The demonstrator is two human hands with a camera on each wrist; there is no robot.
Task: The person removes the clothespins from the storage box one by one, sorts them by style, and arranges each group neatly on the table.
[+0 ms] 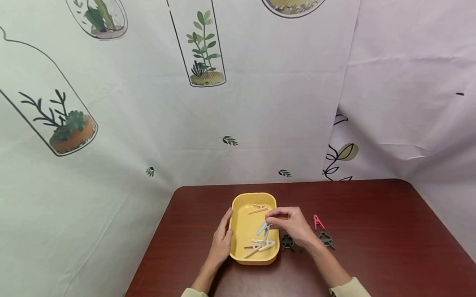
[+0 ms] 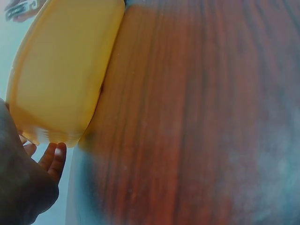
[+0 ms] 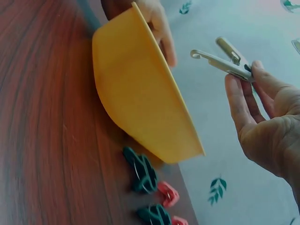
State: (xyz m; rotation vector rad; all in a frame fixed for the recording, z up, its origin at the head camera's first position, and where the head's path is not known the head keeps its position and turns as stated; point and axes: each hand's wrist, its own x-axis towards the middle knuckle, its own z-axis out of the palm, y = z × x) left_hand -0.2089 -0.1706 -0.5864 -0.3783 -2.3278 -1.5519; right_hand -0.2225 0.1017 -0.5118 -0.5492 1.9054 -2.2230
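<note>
A yellow plastic basin [image 1: 240, 256] stands on the table. My left hand [image 1: 220, 241] lies along its left side, fairly straight fingers touching the outer wall and the thumb near the rim. Over the basin's right half, my right hand [image 1: 290, 222] pinches a pale grey clothespin [image 3: 225, 63] between thumb and fingertips; its jaws point away from the hand. Inside the basin, a pale clothespin [image 1: 259, 209] lies near the far end. More light clothespins [image 1: 253, 250] lie close together at the near end, below the held one.
Right of the basin lie two dark green clips [image 1: 326, 239] and a pinkish-red clothespin [image 1: 318, 222]; in the right wrist view, red parts show beside both green clips [image 3: 140, 171]. The dark red-brown table [image 1: 378, 245] meets a plant-print cloth [image 1: 263, 132] behind.
</note>
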